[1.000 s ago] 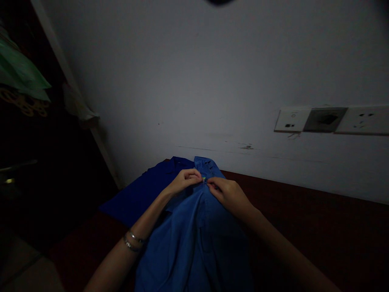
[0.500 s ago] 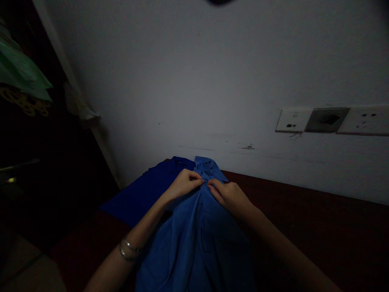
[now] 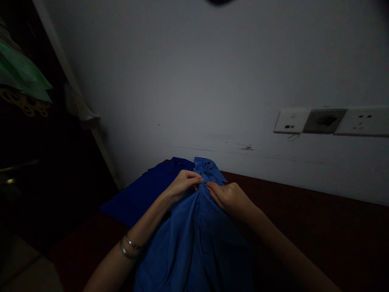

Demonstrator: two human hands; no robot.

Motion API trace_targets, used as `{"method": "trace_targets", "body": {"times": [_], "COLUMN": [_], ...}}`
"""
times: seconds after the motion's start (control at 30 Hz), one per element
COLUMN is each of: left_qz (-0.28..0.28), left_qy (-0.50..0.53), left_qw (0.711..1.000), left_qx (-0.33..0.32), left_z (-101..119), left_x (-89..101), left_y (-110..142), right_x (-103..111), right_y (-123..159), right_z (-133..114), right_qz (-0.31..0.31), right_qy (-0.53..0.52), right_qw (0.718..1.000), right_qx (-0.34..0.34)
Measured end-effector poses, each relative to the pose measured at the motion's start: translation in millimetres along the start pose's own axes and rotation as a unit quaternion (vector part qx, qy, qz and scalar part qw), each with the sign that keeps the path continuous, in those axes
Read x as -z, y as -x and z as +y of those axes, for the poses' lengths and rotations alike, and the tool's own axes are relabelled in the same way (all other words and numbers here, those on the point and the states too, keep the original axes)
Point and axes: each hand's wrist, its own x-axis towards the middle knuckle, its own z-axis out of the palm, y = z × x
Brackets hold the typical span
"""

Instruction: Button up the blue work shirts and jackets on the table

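A lighter blue shirt (image 3: 182, 247) lies lengthwise on the dark red-brown surface, its collar end toward the wall. Just below the collar, my left hand (image 3: 184, 183) pinches the cloth at the front between thumb and fingers. My right hand (image 3: 229, 196) grips the cloth a short way to the right, fingers curled under the thumb. Between the fingertips the fabric is bunched, and folds run down from there. Any button at that spot is too small to make out. A darker blue garment (image 3: 146, 190) with a collar lies flat to the left, partly behind my left forearm.
Behind the surface (image 3: 291, 215) rises a pale wall (image 3: 188, 81). Socket plates (image 3: 291, 121) are set in it at the right. A dark door (image 3: 54, 170) with a handle (image 3: 20, 165) stands at the left. Green cloth or plastic (image 3: 22, 69) hangs there.
My right thumb and fingers have closed more tightly on the cloth. The left fingertips have shifted slightly, and the folds below the hands have changed a little.
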Motion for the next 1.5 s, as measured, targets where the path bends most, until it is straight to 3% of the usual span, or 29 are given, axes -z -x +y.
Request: {"method": "trace_targets", "body": {"times": [0.2,0.3,0.47,0.63,0.97,1.2,1.4,1.5], "left_qz": [0.025,0.026,-0.018,-0.038,-0.032,-0.068,-0.107,-0.046], "left_qy": [-0.031,-0.056,-0.067,-0.042,-0.045,-0.061,-0.052,-0.113], "left_qw": [0.999,0.998,0.995,0.997,0.998,0.995,0.993,0.991], "left_qx": [-0.013,0.012,0.066,0.055,0.004,-0.032,-0.024,-0.047], "left_z": [6,10,11,8,8,15,23,25], "left_x": [-5.3,-3.4,0.8,-0.2,-2.3,1.7,11.8,16.2], "left_y": [3,5,5,4,5,8,11,10], "right_x": [-2,-6,-10,-12,-20,-4,-4,-6], "right_y": [2,4,7,10,10,2,2,4], "right_z": [4,3,2,1,-3,-3,1,2], "right_qz": [-0.002,0.017,0.029,0.059,0.094,0.031,0.047,0.05], "right_qy": [-0.016,0.015,0.041,0.024,-0.005,-0.045,-0.048,-0.028], "right_qw": [0.999,1.0,0.997,0.994,0.993,0.998,0.997,0.998], "right_qx": [-0.04,0.006,0.065,0.087,0.065,0.002,-0.023,-0.026]}}
